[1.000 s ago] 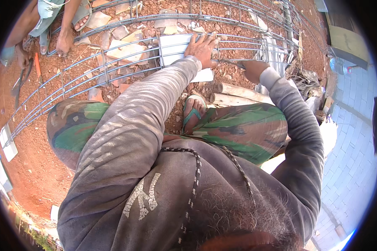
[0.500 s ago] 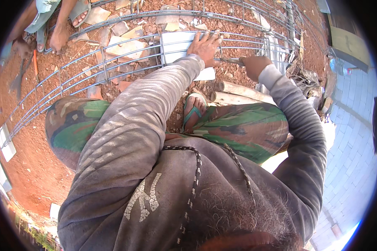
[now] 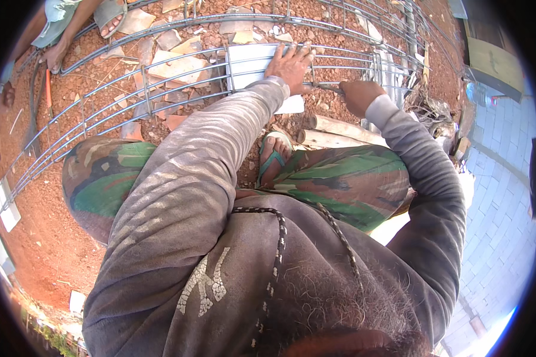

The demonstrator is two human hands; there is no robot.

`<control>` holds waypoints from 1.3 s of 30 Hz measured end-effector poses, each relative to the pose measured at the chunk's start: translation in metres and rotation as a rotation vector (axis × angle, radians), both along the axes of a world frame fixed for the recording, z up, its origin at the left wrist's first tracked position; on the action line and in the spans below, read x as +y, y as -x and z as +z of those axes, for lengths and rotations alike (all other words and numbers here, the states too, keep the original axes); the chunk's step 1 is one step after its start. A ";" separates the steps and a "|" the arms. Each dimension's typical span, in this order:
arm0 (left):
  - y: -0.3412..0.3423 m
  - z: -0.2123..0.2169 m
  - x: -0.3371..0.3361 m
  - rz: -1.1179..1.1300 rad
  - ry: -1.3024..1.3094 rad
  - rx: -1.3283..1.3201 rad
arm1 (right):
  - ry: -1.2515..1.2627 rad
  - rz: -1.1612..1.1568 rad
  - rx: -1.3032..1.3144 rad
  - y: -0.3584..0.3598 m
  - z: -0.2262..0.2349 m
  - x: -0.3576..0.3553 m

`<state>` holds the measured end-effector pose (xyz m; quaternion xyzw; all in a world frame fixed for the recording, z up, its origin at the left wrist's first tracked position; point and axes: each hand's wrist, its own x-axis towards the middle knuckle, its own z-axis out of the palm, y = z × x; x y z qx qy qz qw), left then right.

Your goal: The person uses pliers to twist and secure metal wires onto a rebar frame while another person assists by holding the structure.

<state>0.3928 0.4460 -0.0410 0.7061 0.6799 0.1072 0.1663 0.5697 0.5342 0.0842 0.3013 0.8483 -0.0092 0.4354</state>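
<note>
Across the upper part of the head view runs a long cage of steel reinforcing bars (image 3: pixel 190 84) with cross ties. My left hand (image 3: pixel 290 68) lies over the bars beside a white tile (image 3: pixel 247 61), its fingers spread and stretched out. To its right, my right hand (image 3: pixel 361 97) is closed round a slim metal hand tool (image 3: pixel 327 86) that looks like pincers. The tool's tip meets the bars near my left thumb; its jaws are too small to make out. My right palm hides the tool's handle end.
Broken tile pieces (image 3: pixel 178 66) litter the red soil under the cage. Round wooden poles (image 3: pixel 339 132) lie by my sandalled foot (image 3: pixel 274 156). At upper left another person's hand (image 3: pixel 55 58) is near an orange-handled tool (image 3: pixel 48 89). Pale paving (image 3: pixel 500 178) stretches along the right.
The other person's hand at upper left has shifted left and up, nearer the orange-handled tool. My own hands stay in nearly the same places on the cage.
</note>
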 end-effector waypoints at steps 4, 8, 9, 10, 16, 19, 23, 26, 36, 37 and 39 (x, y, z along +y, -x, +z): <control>0.002 0.005 0.001 -0.019 0.078 -0.001 | 0.457 -0.516 -0.004 -0.009 0.004 0.010; -0.003 0.000 0.002 -0.020 0.049 0.027 | 0.853 -1.230 0.209 -0.055 -0.027 -0.001; -0.004 0.000 0.003 -0.023 0.051 0.026 | 0.857 -1.159 0.213 -0.061 -0.028 0.000; -0.003 -0.002 0.003 -0.024 0.054 0.027 | 0.861 -1.160 0.213 -0.059 -0.023 -0.002; 0.001 -0.005 0.002 -0.007 0.020 -0.004 | -0.292 0.131 0.422 -0.064 -0.008 -0.007; -0.002 -0.004 0.003 -0.018 0.030 0.007 | -0.245 0.056 0.337 -0.067 -0.014 -0.002; 0.000 -0.002 0.002 -0.013 0.040 0.010 | 0.496 -0.995 0.151 -0.058 -0.017 0.010; -0.001 0.006 0.003 -0.038 0.075 0.032 | 0.880 -1.355 0.132 -0.074 -0.029 0.014; -0.001 -0.009 0.004 -0.020 0.036 0.048 | -0.140 0.020 0.221 -0.053 0.006 0.002; -0.002 -0.008 0.005 -0.022 0.035 0.046 | -0.106 -0.045 0.166 -0.054 0.002 0.004; -0.003 -0.007 0.005 -0.028 0.048 0.069 | -0.073 -0.109 0.109 -0.060 -0.003 0.002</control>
